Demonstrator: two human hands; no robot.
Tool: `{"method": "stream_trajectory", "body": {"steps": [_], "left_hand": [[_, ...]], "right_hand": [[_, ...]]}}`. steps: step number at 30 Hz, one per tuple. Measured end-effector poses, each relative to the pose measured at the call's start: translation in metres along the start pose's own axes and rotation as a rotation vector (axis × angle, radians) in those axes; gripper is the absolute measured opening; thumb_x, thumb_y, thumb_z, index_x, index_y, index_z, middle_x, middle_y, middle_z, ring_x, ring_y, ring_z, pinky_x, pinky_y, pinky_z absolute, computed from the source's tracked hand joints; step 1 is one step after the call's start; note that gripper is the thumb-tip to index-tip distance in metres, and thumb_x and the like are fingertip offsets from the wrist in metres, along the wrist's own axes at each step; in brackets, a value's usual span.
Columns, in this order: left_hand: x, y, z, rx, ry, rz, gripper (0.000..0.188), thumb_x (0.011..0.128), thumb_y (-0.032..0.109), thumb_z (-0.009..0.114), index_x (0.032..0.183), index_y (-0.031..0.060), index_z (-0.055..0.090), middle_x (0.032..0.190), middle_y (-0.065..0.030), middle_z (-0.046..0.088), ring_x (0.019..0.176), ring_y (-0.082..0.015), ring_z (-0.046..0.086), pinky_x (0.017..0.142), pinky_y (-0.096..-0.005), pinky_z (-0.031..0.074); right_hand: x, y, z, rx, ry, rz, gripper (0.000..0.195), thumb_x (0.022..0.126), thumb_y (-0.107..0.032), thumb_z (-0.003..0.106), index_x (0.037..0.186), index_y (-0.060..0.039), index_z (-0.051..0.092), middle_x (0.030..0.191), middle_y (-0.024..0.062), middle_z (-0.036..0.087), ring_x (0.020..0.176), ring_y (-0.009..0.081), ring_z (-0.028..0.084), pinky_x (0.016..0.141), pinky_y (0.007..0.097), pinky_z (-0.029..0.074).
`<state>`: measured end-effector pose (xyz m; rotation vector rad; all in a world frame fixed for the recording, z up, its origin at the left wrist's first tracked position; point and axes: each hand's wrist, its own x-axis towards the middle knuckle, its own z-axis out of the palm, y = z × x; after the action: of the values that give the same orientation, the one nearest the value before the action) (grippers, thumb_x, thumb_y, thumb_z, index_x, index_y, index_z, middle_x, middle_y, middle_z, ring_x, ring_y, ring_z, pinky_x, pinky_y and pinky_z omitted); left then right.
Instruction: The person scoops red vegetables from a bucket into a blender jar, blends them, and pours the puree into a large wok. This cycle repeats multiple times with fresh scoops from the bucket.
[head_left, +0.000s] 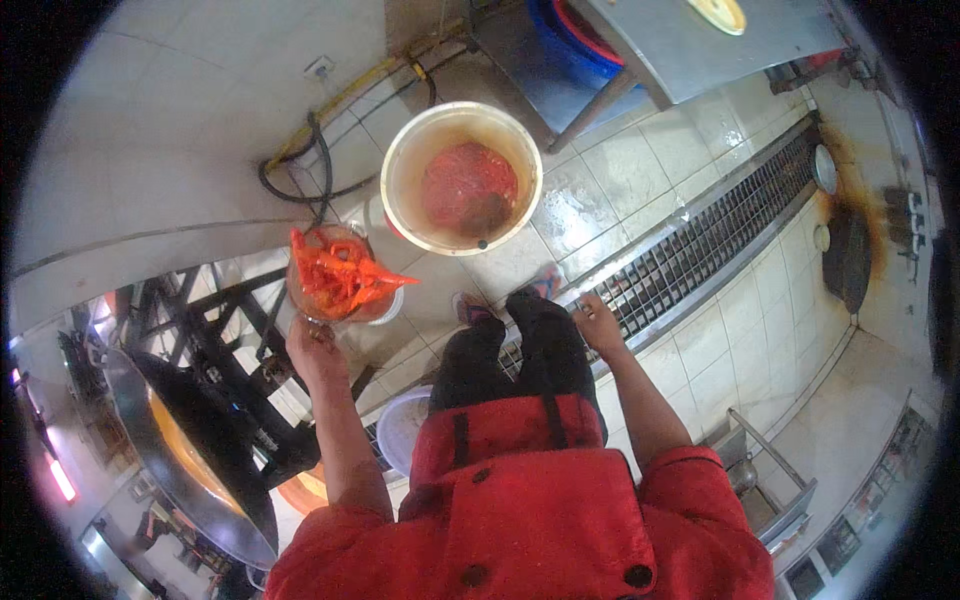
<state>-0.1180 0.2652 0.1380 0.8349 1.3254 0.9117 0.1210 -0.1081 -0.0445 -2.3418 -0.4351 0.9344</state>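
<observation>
My left hand (319, 349) grips the near edge of a round bowl (302, 289) heaped with food pieces (341, 274) in a bright red-orange coating. One pointed piece juts over the bowl's right side. Beneath the bowl shows part of a pale-rimmed tub (388, 311). My right hand (598, 326) hangs beside my right leg with fingers curled and nothing visible in it. In front of my feet stands a deep cream bucket (405, 180) on the tiled floor. Red, wet contents (469, 184) cover its bottom, with a darker patch at the near side.
A grated floor drain (675, 266) runs diagonally to the right. A steel table (697, 52) stands ahead, a blue tub (551, 37) under it. Black hose (326, 169) loops along the wall. At left, a large wok (187, 480) holds orange liquid near a black metal frame (225, 307).
</observation>
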Motion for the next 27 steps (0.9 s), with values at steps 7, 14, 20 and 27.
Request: {"method": "stream_trajectory", "body": {"steps": [7,14,20,27], "left_hand": [[-0.084,0.071,0.006,0.117,-0.091,0.128,0.016,0.09,0.024,0.052,0.089,0.0128,0.063,0.082,0.0017,0.054,0.067,-0.0069,0.046,0.057,-0.023,0.035],[-0.163,0.094,0.135,-0.255,-0.093,0.153,0.023,0.098,0.025,0.049,0.08,0.0129,0.054,0.062,0.0044,0.048,0.051,-0.0062,0.045,0.045,-0.0228,0.037],[-0.258,0.129,0.27,-0.385,-0.16,0.165,0.035,0.099,0.023,0.046,0.065,0.0162,0.04,0.049,0.0053,0.034,0.036,-0.0085,0.031,0.04,-0.0237,0.032],[-0.288,0.154,0.409,-0.341,-0.397,0.072,0.033,0.098,0.026,0.049,0.068,0.0169,0.041,0.05,0.0059,0.034,0.037,-0.008,0.031,0.044,-0.0239,0.03]], "right_hand": [[-0.2,0.279,-0.056,-0.477,-0.627,0.683,0.026,0.082,-0.032,0.063,0.075,-0.0076,0.067,0.086,0.0148,0.069,0.081,0.0271,0.068,0.07,0.0405,0.055],[-0.219,0.407,-0.149,-0.149,-0.338,0.197,0.024,0.084,-0.024,0.063,0.1,-0.0058,0.066,0.089,0.0104,0.065,0.07,0.0244,0.067,0.06,0.0364,0.054],[-0.129,0.295,-0.292,0.712,0.294,0.526,0.039,0.089,-0.016,0.056,0.125,-0.003,0.055,0.088,0.009,0.064,0.068,0.0211,0.065,0.055,0.032,0.051],[0.036,0.252,-0.396,0.492,0.352,0.152,0.034,0.09,-0.017,0.059,0.121,-0.0004,0.057,0.095,0.008,0.065,0.072,0.0163,0.064,0.057,0.0294,0.049]]}}
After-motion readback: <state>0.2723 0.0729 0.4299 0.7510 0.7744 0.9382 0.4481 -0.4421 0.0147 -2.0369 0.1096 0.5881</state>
